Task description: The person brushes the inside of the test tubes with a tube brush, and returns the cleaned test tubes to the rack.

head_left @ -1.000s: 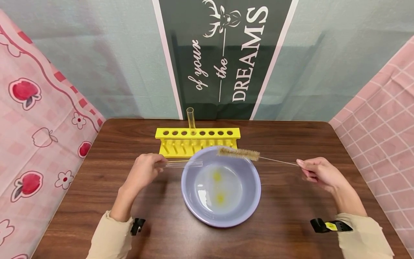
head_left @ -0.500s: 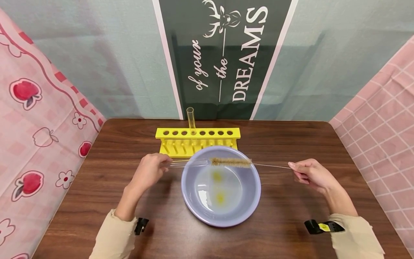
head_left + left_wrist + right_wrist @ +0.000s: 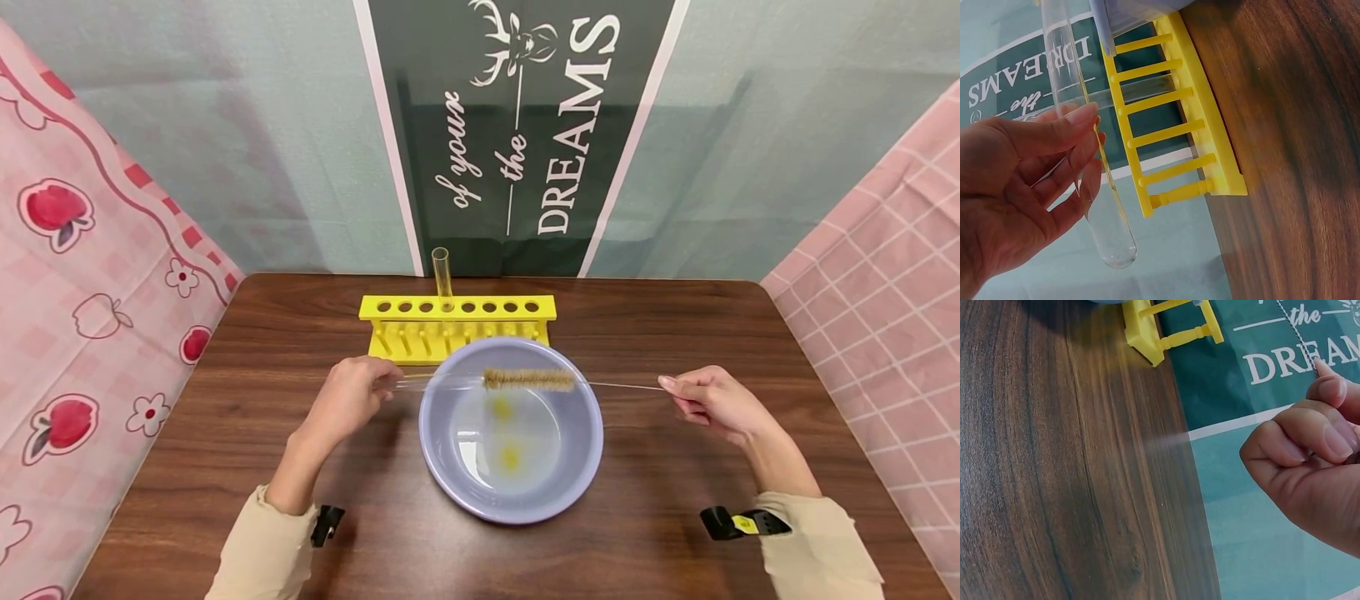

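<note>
1. The person's left hand [image 3: 348, 400] has its thumb and fingers closed round a clear test tube [image 3: 1065, 59], near the tube's rounded end.
2. The person's right hand [image 3: 716, 402] pinches the thin twisted-wire handle [image 3: 622, 385] of a test-tube brush [image 3: 528, 380] between thumb and fingers; in the right wrist view the other fingers are curled in.
3. The test tube lies roughly level, its mouth end over the far left part of the basin. The bristles, also above the basin, line up with that mouth; whether their tip is inside the glass cannot be told.
4. Below is the round lilac basin [image 3: 577, 437], with two blurred yellow patches [image 3: 511, 458] showing in its bottom.
5. Just behind the basin, partly hidden by its rim, is a yellow test-tube rack [image 3: 478, 310]. A second test tube [image 3: 442, 271] stands upright in it, fourth hole from the left in the head view.
6. Both forearms wear beige sleeves [image 3: 262, 550] and black wrist straps [image 3: 327, 525].
7. Everything is on or above a dark wood-grain table [image 3: 645, 500], backed by a grey-green cloth [image 3: 300, 167] with a dark lettered panel reading "of your the DREAMS".
</note>
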### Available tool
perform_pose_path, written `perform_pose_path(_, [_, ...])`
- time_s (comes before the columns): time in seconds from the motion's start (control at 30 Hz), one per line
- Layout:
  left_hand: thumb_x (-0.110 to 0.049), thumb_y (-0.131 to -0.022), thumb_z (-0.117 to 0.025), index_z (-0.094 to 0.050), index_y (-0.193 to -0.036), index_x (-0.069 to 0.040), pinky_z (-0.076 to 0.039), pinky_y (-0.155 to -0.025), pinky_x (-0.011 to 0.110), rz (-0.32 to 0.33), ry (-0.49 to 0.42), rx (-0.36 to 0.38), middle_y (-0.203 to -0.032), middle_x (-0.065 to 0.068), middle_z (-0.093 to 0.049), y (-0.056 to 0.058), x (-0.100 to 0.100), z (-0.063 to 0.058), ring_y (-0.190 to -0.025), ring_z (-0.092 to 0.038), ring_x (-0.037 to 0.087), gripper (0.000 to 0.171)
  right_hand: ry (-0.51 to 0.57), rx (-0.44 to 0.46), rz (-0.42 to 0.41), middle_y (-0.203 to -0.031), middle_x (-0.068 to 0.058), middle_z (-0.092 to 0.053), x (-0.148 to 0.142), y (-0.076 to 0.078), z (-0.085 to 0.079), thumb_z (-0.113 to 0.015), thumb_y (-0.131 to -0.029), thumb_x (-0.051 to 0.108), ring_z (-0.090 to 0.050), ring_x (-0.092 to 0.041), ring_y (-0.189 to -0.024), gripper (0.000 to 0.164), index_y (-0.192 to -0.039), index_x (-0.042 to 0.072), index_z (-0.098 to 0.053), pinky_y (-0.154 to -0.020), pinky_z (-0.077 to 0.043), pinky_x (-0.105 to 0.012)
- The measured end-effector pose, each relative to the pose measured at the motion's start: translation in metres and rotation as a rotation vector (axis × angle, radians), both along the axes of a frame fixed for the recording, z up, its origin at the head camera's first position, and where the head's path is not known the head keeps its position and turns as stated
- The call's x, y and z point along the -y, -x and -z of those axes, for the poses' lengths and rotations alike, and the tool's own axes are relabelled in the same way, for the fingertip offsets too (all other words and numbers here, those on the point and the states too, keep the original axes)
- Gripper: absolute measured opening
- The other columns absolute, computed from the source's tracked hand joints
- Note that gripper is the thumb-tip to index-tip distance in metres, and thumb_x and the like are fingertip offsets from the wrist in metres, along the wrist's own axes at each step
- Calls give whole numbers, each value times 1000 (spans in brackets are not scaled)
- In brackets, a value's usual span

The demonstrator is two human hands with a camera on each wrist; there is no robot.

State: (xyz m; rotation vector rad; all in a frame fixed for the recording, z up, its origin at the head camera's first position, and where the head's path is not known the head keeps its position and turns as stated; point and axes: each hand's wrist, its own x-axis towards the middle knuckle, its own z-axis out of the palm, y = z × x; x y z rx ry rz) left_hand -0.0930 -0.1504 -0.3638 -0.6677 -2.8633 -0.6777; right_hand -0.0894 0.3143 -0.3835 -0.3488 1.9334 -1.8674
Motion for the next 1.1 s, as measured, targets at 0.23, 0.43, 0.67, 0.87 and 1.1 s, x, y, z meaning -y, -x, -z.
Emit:
perform_pose_path(0.23, [10,-67,-72,-70,-84,-5,-49,-68,38,7,-11,12,-80,4,-67,-2,-1,0,-78,-63,22,22,-74,-29,26,-49,-9,-27,3,-2,-3,-44,-94,0,-11,-23,-42,38,-55,0,-41,-36,-8,-38])
perform_pose_path(0.43, [14,-65,-68,-70,-80,-5,-49,-65,37,37,-11,-39,-74,2,-66,-3,-1,-1,-73,-61,19,25,-126,-75,40,-48,-11,-23,6,-4,-4,-46,-92,0,-11,-24,-41,40,-53,-2,-38,-36,-12,-37])
perform_pose_path(0.67, [16,-64,-65,-70,-80,-6,-49,-64,36,38,-12,-44,-75,3,-66,-5,-1,-1,-74,-62,19,28,-102,-87,29,-48,-12,-23,7,-5,-1,-44,-93,-2,-13,-25,-40,39,-54,-3,-38,-35,-12,-38])
perform_pose_path(0.87, [15,-64,-68,-70,-80,-6,-49,-64,36,46,-36,-52,-76,2,-66,-6,-4,-1,-73,-62,18,26,-133,-89,66,-47,-12,-24,11,-6,-1,-46,-93,1,-13,-25,-40,40,-54,-2,-39,-33,-11,-38])
perform_pose_path(1.1, [12,-63,-71,-70,-81,-5,-49,-66,35,65,-30,-63,-76,3,-67,-7,-13,0,-73,-63,19,25,-180,-89,92,-46,-7,-25,25,-6,-3,-49,-93,5,-12,-24,-39,41,-54,-4,-39,-31,-12,-35])
